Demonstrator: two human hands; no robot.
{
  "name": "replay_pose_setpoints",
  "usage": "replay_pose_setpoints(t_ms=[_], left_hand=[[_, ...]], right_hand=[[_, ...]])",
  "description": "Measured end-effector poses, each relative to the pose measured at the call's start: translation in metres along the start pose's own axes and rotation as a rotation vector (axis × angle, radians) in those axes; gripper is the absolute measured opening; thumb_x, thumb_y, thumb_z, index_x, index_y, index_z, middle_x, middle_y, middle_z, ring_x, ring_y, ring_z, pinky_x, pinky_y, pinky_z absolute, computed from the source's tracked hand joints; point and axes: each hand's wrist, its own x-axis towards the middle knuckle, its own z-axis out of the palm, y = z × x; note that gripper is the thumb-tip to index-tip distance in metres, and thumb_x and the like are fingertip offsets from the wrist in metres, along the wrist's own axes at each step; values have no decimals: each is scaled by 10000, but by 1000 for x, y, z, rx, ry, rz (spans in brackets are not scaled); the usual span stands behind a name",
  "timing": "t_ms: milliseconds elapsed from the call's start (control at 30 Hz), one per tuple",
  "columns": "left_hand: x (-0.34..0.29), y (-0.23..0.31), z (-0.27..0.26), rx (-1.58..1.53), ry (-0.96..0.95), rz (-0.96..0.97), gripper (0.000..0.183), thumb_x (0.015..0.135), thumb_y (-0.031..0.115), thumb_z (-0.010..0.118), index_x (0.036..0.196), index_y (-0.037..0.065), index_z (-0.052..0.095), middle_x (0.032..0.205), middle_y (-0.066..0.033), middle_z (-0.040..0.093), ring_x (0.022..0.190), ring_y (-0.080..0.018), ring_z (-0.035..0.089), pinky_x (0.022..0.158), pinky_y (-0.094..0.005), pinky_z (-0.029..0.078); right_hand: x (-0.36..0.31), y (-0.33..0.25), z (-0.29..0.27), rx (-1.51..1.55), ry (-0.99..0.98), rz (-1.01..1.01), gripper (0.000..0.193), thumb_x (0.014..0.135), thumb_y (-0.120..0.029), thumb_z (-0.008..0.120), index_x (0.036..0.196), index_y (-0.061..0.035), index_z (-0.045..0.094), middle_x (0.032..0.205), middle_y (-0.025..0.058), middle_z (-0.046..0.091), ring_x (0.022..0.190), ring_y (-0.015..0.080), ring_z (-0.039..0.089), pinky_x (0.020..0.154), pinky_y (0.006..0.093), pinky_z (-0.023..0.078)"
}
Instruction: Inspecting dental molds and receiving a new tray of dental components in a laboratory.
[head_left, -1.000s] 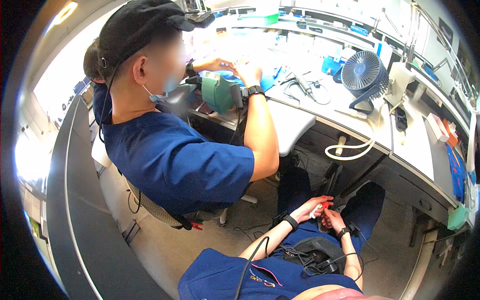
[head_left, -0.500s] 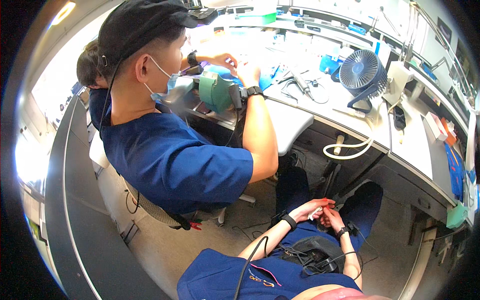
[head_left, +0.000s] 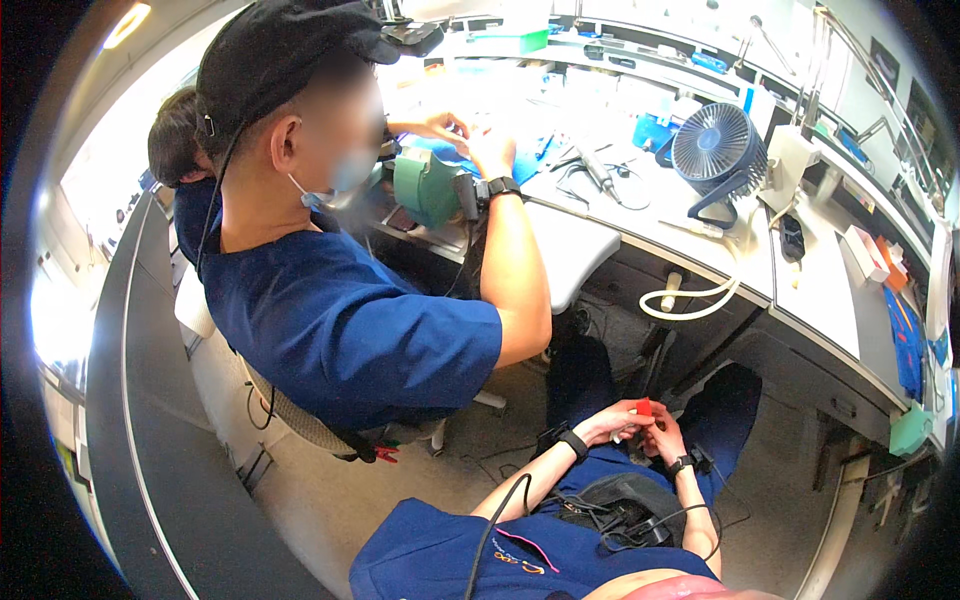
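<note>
From the head view, the left hand (head_left: 612, 425) and right hand (head_left: 668, 437) meet over the lap, fingers pinching a small red piece (head_left: 644, 407). A co-worker (head_left: 330, 300) sits between it and the table (head_left: 700, 240), whose blue fan (head_left: 712, 143) stands beyond.

Both hands' fingers (head_left: 625, 420) pinch a small red piece (head_left: 643, 407) over the lap

Both hands, left (head_left: 618, 424) and right (head_left: 667, 437), meet in the lap, fingers curled together.
</note>
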Motion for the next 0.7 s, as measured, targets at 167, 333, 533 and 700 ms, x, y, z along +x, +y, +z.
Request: replay_pose_setpoints(t_ms=[167, 333, 533, 700], left_hand=[[2, -10, -11, -37, -35, -18, 404, 889, 192, 637, 1265, 77, 543, 756, 64, 538, 538, -6, 386, 447, -158, 292], [-4, 5, 6, 48, -4, -20, 333, 892, 210, 654, 1186, 93, 552, 689, 81, 484, 493, 0, 362, 422, -163, 261], [3, -4, -8, 64, -42, -3, 406, 891, 197, 635, 1269, 89, 535, 812, 65, 574, 521, 6, 370, 448, -157, 263], [9, -19, -21, -4, -62, -32, 452, 896, 148, 630, 1322, 87, 493, 875, 36, 589, 544, 3, 393, 451, -159, 286]], right_hand=[[2, 2, -3, 61, -62, -61, 427, 899, -175, 619, 1295, -64, 503, 1090, 66, 646, 898, 122, 618, 713, 260, 517], [3, 9, -4, 63, -36, -46, 426, 891, -144, 611, 1291, -44, 504, 1153, 87, 634, 1004, 156, 615, 851, 286, 500], [10, 16, -4, 77, -70, -93, 412, 897, -112, 565, 1294, -25, 495, 1171, 98, 628, 1067, 175, 598, 895, 291, 476], [8, 18, -1, 74, -21, -182, 322, 915, -101, 568, 1222, -9, 531, 1038, 99, 666, 859, 158, 643, 711, 281, 521]])
